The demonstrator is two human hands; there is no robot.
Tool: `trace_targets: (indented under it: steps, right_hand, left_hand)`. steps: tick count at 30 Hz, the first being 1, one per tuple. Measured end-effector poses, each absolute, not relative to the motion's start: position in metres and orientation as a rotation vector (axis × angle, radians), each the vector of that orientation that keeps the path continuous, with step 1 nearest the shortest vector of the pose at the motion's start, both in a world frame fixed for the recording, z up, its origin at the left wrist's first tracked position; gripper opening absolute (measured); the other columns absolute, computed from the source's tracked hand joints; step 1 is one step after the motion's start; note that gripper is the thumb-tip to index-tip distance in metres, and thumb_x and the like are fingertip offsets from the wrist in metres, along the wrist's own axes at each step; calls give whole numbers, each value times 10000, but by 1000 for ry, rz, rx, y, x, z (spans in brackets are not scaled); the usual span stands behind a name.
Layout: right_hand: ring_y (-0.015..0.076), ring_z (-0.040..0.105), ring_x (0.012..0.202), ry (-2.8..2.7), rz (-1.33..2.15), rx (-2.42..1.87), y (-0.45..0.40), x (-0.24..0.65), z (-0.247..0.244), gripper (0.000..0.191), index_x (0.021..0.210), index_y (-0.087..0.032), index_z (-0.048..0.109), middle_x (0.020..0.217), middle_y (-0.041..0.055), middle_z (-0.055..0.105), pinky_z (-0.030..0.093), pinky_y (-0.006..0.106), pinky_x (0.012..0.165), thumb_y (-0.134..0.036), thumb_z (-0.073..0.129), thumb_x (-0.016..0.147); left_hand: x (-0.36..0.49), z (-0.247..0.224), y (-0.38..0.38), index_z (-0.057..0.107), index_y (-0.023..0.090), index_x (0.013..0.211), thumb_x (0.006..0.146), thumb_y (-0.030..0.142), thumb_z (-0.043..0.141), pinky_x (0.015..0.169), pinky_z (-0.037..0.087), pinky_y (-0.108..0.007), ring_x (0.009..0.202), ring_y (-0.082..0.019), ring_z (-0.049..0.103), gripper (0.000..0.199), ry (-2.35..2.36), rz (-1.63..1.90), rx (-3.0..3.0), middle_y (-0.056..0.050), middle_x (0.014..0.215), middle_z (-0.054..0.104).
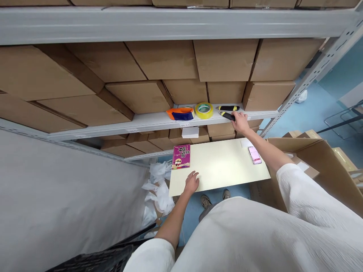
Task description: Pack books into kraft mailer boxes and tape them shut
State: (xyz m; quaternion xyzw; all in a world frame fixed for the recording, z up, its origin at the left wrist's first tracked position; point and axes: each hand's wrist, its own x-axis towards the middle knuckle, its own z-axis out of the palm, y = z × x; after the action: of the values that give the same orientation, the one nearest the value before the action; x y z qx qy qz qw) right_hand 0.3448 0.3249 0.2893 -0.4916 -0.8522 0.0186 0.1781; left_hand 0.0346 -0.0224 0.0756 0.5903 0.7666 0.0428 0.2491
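My right hand reaches to the shelf edge, its fingers closed on the dark handle of a utility knife. A second utility knife, black and yellow, lies just behind it. To their left sit a roll of yellow tape and an orange and blue tape dispenser. Over the front edge of a pale board, my left hand rests with its fingers apart, holding nothing. A purple book lies on the board near that hand. At the board's right end is a phone.
Cardboard boxes fill the grey metal shelving. A large open carton stands at my right. White plastic bags lie on the floor at left, near a black crate. A small white box sits under the shelf edge.
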Motion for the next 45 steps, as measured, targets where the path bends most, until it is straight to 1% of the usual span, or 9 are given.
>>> trace_targets:
  steps: [4, 9, 12, 16, 24, 30, 35, 43, 45]
  right_hand:
    - [398, 552, 1240, -2207, 174, -1593, 276, 363, 253, 482, 1468, -179, 501, 1398, 199, 672, 425, 513, 1042, -295, 488, 1000]
    - [312, 682, 1047, -2042, 669, -2004, 207, 390, 181, 370, 1347, -245, 539, 1237, 114, 736, 502, 384, 867, -284, 560, 980]
    - [300, 696, 1063, -2012, 817, -2216, 176, 407, 141, 312, 1304, -209, 551, 1265, 150, 719, 496, 357, 806, -283, 583, 1003]
    - [308, 680, 1147, -2041, 858, -2328, 153, 422, 104, 277, 1293, -181, 564, 1331, 190, 678, 504, 367, 837, -256, 574, 1026]
    - [327, 644, 1209, -2189, 849, -2328, 141, 435, 73, 343, 1389, -155, 562, 1350, 217, 638, 517, 387, 908, -246, 549, 1058]
    - [349, 608, 1251, -2279, 782, -2339, 137, 437, 73, 370, 1421, -149, 571, 1378, 231, 625, 496, 424, 974, -258, 521, 1072]
    - [377, 552, 1313, -2306, 609, -2254, 143, 418, 96, 383, 1387, -142, 624, 1430, 244, 606, 458, 484, 1065, -299, 425, 1100]
    - [346, 594, 1186, -2325, 370, -1376, 205, 289, 216, 377, 1313, -162, 686, 1271, 187, 671, 475, 469, 1045, -310, 410, 1103]
    - [339, 590, 1191, -2343, 310, -1244, 220, 250, 252, 379, 1337, -157, 682, 1305, 185, 667, 470, 457, 1046, -307, 425, 1103]
  left_hand:
    - [39, 73, -21, 676, 211, 1459, 1003, 202, 499, 1281, 445, -461, 1558, -293, 509, 489, 2055, 83, 1614, -116, 1665, 561]
    - [41, 68, -26, 681, 215, 1449, 993, 185, 514, 1290, 433, -438, 1550, -278, 521, 487, 2010, 31, 1624, -105, 1649, 582]
    - [39, 64, -34, 688, 226, 1437, 993, 195, 520, 1296, 423, -427, 1544, -266, 525, 475, 2003, 18, 1631, -98, 1630, 601]
    - [38, 58, -45, 682, 228, 1444, 983, 204, 523, 1299, 417, -421, 1545, -256, 521, 488, 1980, -23, 1627, -90, 1612, 616]
    - [38, 58, -51, 673, 231, 1458, 975, 184, 526, 1302, 419, -441, 1547, -265, 515, 507, 1926, -106, 1606, -83, 1629, 601]
    - [35, 60, -47, 655, 193, 1479, 1005, 188, 500, 1309, 396, -400, 1565, -251, 493, 499, 1914, -127, 1604, -108, 1662, 563]
    - [27, 59, -45, 658, 204, 1474, 1007, 198, 505, 1292, 415, -435, 1552, -264, 509, 492, 1918, -65, 1605, -107, 1652, 575]
    - [-5, 50, -40, 705, 199, 1392, 965, 195, 559, 1282, 426, -471, 1506, -298, 565, 451, 1975, 108, 1573, -132, 1578, 639]
    - [-16, 48, -41, 714, 204, 1371, 960, 199, 566, 1280, 429, -472, 1499, -300, 572, 437, 1981, 153, 1560, -133, 1565, 649]
